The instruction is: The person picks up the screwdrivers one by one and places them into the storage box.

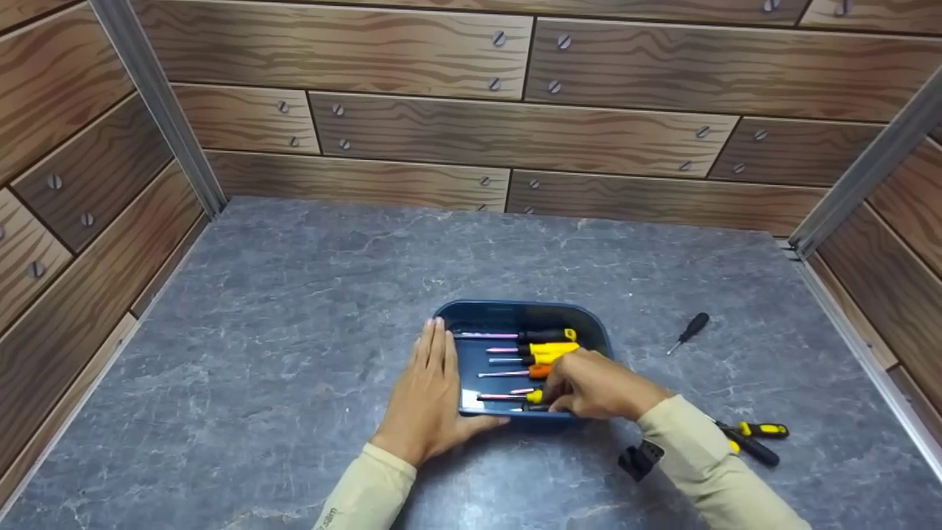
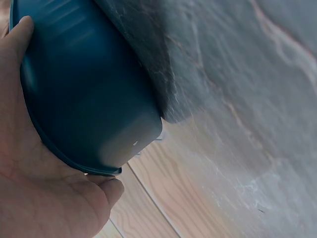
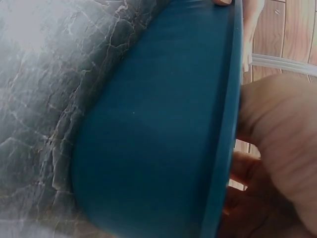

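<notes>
A dark blue plastic bin holds several screwdrivers, lying side by side with tips to the left. Among them are a black-handled screwdriver, yellow-handled ones and an orange-handled screwdriver. My left hand rests along the bin's left end, fingers straight over the rim and thumb by the near side. In the left wrist view, that hand lies along the rim. Reaching in over the near right side, my right hand curls its fingers round the handle of a yellow-and-black screwdriver. The bin wall hides its fingertips in the right wrist view.
To the right of the bin lies a small black screwdriver. Nearer, beside the right forearm, are a yellow-and-black screwdriver and a black-handled tool, partly hidden by the sleeve. Wood-patterned walls enclose the grey marbled tabletop.
</notes>
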`<state>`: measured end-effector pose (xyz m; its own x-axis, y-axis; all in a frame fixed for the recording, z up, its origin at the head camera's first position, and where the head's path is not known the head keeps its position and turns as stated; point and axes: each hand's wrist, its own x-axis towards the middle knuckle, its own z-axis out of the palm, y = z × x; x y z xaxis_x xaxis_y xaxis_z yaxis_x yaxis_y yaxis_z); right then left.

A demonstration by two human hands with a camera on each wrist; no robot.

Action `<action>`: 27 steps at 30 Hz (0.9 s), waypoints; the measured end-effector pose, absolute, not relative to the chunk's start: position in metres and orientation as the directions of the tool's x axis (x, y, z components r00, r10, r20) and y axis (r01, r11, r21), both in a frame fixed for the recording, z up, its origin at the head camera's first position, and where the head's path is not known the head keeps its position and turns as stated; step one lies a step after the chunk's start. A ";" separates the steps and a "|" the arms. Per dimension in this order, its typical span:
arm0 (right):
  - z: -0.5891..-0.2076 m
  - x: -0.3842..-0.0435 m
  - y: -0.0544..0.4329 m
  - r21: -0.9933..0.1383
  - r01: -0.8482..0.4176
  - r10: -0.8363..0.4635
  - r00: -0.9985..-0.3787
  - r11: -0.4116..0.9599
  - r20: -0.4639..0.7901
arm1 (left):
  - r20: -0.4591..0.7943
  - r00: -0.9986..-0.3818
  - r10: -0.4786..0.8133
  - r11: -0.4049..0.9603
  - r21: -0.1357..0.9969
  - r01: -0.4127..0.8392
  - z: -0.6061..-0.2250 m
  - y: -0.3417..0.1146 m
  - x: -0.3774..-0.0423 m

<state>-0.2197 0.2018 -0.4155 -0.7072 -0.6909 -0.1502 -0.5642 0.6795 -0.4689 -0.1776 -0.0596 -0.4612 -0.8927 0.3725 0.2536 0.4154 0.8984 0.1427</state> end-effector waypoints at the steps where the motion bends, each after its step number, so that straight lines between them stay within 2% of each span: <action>1: -0.415 -0.220 0.201 -0.471 -0.557 -0.687 -0.709 0.684 -0.159 | 0.254 -0.893 0.371 0.899 0.144 0.414 -0.461 -0.060 -0.178; 11: -0.415 -0.222 0.198 -0.473 -0.526 -0.666 -0.722 0.706 -0.191 | 0.256 -0.892 0.373 0.896 0.151 0.418 -0.462 -0.060 -0.177; 20: -0.415 -0.224 0.196 -0.393 -0.646 -0.729 -0.677 0.655 -0.101 | 0.247 -0.894 0.374 0.898 0.146 0.415 -0.461 -0.059 -0.178; 27: -0.417 -0.226 0.195 -0.385 -0.658 -0.740 -0.665 0.647 -0.105 | 0.228 -0.901 0.369 0.900 0.155 0.408 -0.460 -0.060 -0.177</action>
